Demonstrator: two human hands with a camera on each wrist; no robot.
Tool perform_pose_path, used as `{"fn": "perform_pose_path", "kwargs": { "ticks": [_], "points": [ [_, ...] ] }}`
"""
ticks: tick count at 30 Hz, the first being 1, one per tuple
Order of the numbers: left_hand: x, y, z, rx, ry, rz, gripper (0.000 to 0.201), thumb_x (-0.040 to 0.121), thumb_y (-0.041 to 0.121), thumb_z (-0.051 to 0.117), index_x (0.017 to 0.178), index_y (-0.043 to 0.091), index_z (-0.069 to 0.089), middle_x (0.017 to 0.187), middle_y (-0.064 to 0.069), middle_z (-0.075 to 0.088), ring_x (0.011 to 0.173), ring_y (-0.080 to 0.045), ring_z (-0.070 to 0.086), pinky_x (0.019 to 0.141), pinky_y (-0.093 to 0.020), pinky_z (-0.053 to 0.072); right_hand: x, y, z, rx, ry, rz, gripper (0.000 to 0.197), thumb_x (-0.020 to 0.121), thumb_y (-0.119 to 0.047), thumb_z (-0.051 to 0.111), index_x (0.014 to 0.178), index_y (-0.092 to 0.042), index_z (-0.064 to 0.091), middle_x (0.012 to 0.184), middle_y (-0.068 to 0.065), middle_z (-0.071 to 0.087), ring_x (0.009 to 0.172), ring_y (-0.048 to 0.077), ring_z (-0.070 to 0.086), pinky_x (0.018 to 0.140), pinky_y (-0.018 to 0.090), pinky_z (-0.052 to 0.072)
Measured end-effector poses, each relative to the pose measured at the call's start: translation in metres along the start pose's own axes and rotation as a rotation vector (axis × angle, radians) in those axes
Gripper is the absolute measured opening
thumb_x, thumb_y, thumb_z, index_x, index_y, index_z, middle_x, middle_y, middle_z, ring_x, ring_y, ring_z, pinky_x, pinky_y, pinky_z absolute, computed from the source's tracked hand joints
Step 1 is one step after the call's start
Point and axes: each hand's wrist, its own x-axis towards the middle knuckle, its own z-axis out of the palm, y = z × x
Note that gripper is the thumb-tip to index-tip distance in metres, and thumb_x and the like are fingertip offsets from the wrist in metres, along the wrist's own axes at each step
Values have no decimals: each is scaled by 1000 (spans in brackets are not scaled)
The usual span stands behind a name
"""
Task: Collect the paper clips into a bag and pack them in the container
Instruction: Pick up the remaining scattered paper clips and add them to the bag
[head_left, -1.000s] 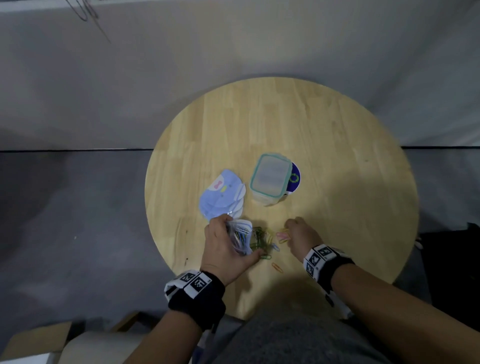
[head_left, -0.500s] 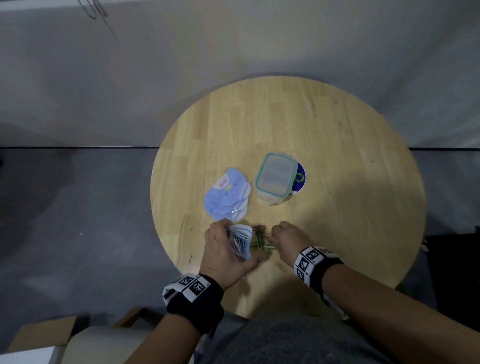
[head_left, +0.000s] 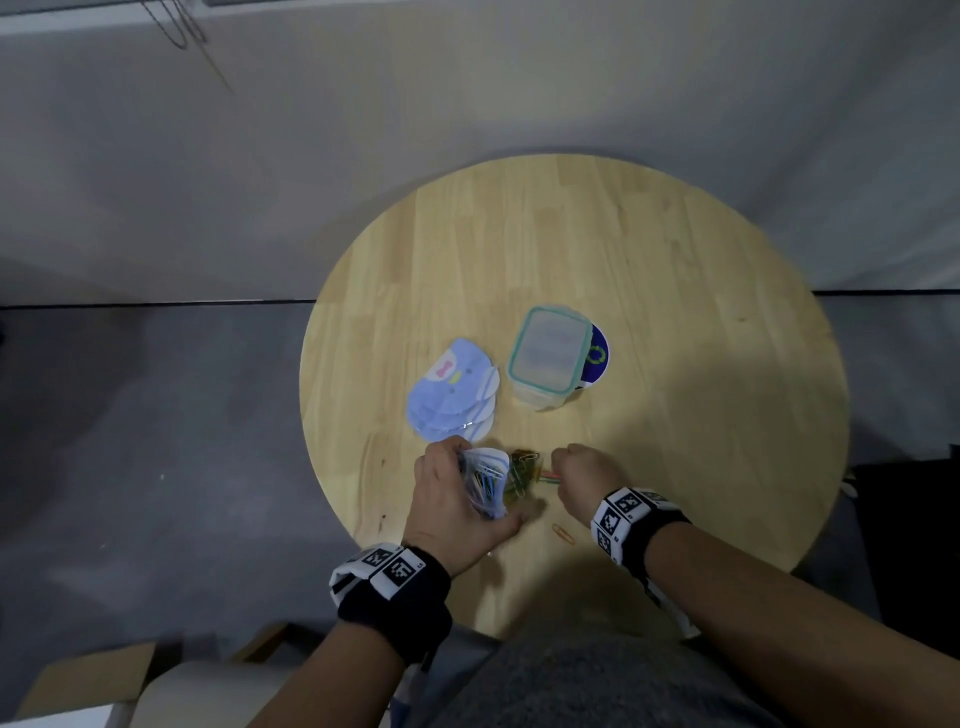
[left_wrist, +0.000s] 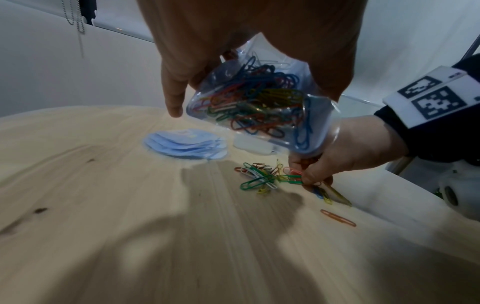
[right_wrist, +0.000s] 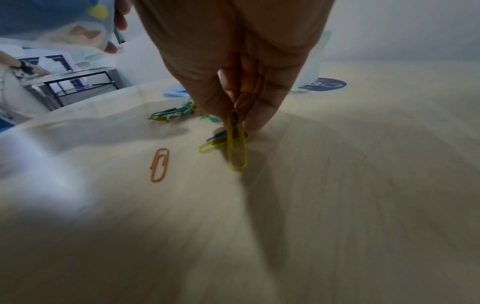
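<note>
My left hand (head_left: 457, 499) grips a clear plastic bag (head_left: 485, 480) (left_wrist: 257, 107) with many coloured paper clips inside, held just above the round wooden table (head_left: 675, 291). A small heap of loose paper clips (head_left: 522, 470) (left_wrist: 259, 176) lies right of the bag. My right hand (head_left: 582, 475) (left_wrist: 337, 148) pinches a few clips at the heap's right side; a yellow clip (right_wrist: 236, 142) hangs from its fingertips (right_wrist: 259, 115). A single orange clip (head_left: 563, 534) (right_wrist: 159, 164) lies apart, nearer me. The lidded container (head_left: 548, 356) with a teal rim stands behind the heap.
A fan of light-blue printed bags (head_left: 454, 395) lies left of the container. A dark round sticker (head_left: 597, 356) shows at the container's right. The table's near edge (head_left: 415, 566) runs close behind my wrists. Cardboard boxes (head_left: 88, 680) sit on the floor at lower left.
My right hand has slid left toward the heap and closed on a few clips. The left hand keeps holding the bag in about the same place.
</note>
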Motion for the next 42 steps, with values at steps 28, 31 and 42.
{"fn": "perform_pose_path", "kwargs": {
  "ticks": [28, 31, 42],
  "points": [
    [30, 59, 26, 75, 36, 93, 85, 44, 64, 66, 109, 19, 34, 95, -3, 46, 88, -27, 46, 72, -41, 44, -31, -38, -131, 298, 115, -30, 16, 74, -11, 63, 84, -2, 72, 85, 13, 74, 83, 27, 67, 75, 35, 57],
    [31, 62, 27, 16, 67, 82, 83, 45, 59, 67, 109, 16, 37, 95, -4, 45, 88, -27, 46, 72, -41, 45, -37, -40, -130, 358, 135, -55, 15, 70, -14, 72, 84, -7, 73, 87, 9, 73, 84, 24, 65, 75, 30, 53],
    [31, 31, 12, 60, 51, -63, 92, 44, 46, 86, 115, 7, 42, 106, -8, 45, 101, -29, 46, 84, -39, 44, -32, 30, -63, 414, 14, 156, 40, 70, -19, 77, 104, -16, 58, 98, 3, 57, 89, 22, 57, 78, 29, 45]
  ]
}}
